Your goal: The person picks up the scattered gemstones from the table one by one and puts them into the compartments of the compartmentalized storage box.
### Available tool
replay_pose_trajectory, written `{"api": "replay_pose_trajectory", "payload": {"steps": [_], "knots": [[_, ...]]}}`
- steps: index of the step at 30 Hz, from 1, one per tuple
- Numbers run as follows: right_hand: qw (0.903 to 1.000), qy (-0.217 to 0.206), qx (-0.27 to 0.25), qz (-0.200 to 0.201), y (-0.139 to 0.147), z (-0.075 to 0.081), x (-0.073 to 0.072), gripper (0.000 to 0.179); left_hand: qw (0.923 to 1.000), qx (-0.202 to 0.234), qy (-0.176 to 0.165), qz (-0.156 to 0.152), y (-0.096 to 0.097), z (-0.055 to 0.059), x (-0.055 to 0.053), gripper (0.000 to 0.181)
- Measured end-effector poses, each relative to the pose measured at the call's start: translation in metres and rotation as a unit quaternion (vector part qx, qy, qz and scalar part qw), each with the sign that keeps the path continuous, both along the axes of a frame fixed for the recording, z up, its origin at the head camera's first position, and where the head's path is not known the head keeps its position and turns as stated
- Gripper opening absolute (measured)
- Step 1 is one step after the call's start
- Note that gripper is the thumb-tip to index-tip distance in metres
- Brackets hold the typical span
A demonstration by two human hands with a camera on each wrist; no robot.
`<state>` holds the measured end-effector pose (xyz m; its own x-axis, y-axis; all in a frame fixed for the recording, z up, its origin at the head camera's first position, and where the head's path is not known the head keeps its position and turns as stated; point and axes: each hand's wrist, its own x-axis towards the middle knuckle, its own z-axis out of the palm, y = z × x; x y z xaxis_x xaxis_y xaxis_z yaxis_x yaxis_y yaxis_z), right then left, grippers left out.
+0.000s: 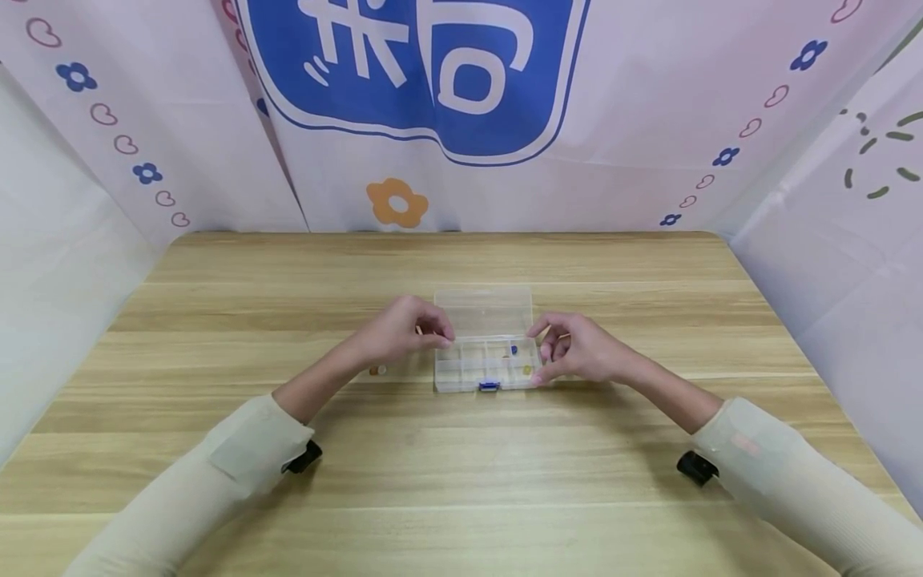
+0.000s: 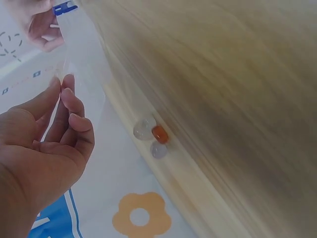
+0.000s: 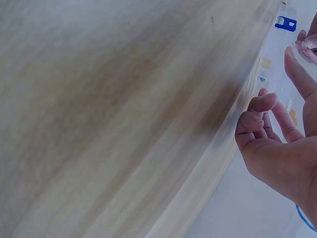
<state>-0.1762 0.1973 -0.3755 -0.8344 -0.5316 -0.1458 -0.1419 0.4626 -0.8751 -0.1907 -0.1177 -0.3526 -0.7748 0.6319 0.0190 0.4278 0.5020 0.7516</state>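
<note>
Your left hand has its thumb and index fingertip pressed together at the far left corner of the clear box; whether something tiny sits between those tips, you cannot tell from here. Your right hand holds the box by its opposite end, thumb at the near corner and index finger at the far one, with the other fingers curled in. So the box lies on the table right between your two grips, its raised lid just beyond them and its blue latch on the side nearest you. Close by your right fingertips, inside the box, a blue bead sits in the back row and a yellow bead in the front row. Outside the box, near your left hand on its outer side, three beads lie grouped on the wood: an orange bead with a larger clear bead and a smaller pale bead beside it. Nearer to you than both grips, your pale sleeves reach to the forearms. Well beyond your hands hangs a white cloth printed with an orange flower.
</note>
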Motion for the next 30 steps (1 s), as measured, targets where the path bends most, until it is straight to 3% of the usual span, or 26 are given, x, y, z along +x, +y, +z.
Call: {"api": "replay_pose_trajectory", "payload": {"steps": [23,30], "knots": [[1.0,-0.002,-0.001,-0.001,-0.001,0.0,0.0,0.059,0.9982,0.035,-0.006,-0.048,0.03,-0.007,-0.003,0.005],[1.0,-0.003,0.002,-0.003,0.0,0.001,-0.001,0.057,0.9983,0.03,-0.011,-0.049,0.04,-0.007,-0.003,0.004]]}}
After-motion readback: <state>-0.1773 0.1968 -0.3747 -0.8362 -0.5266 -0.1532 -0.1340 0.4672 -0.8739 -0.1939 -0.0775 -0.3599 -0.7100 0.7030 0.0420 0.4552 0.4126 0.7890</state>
